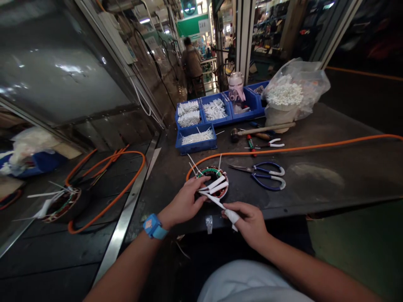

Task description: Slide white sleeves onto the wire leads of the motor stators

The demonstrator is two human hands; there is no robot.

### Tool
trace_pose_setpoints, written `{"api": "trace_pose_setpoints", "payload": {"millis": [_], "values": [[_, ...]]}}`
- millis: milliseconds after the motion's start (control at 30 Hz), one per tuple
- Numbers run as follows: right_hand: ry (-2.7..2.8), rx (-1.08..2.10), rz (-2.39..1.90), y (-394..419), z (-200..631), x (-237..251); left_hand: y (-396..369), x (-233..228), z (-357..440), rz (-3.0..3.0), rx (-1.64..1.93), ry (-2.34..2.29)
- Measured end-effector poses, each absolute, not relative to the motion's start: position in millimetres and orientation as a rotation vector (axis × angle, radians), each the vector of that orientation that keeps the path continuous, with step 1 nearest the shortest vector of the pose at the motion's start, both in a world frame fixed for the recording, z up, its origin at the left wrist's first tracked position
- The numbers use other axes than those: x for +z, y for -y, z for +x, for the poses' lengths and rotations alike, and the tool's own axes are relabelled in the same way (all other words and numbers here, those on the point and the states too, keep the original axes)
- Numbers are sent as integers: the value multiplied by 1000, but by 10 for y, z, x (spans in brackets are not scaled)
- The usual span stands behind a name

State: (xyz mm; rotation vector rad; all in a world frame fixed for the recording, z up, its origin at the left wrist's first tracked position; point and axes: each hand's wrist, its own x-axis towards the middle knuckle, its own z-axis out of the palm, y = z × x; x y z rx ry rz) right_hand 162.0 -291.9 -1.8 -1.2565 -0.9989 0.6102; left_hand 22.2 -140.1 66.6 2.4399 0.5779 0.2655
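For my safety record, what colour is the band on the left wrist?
The band is blue, partly lighter; best seen in the head view.

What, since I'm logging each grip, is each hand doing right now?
Left hand: closed, holding slender white leads at the round, reddish-brown and green ring.
Right hand: closed, holding a white, tube-like piece.

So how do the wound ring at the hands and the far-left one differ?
The near ring sits on the worktop; the far-left ring on the slatted surface. The left hand and right hand are at the near ring's white sleeves; no hand touches the far-left ring. Both show green, with white sleeves attached.
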Motion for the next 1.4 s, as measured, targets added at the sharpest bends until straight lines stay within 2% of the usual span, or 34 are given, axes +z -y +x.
{"api": "trace_pose_setpoints", "payload": {"millis": [133,267,533,733,1067,1133,1300,1400], "values": [[648,970,-1204,2944,1536,-20,1398,643,203,2439,291,-575],[615,1049,-1249,2938,1599,-13,1414,682,212,2440,286,-573],[1244,613,-1467,2642,2118,88,1448,707,421,2442,344,-737],[1699,430,-1364,2375,2417,225,1475,695,434,2559,334,-647],[2153,235,-1467,2213,2557,421,1711,501,445,2877,702,-786],[2230,229,-1489,2175,2553,486,1756,525,461,2951,670,-763],[2509,151,-1427,2027,2548,665,1886,609,572,3048,332,-929],[2576,128,-1362,1977,2569,697,1922,501,634,3000,389,-1073]]}}
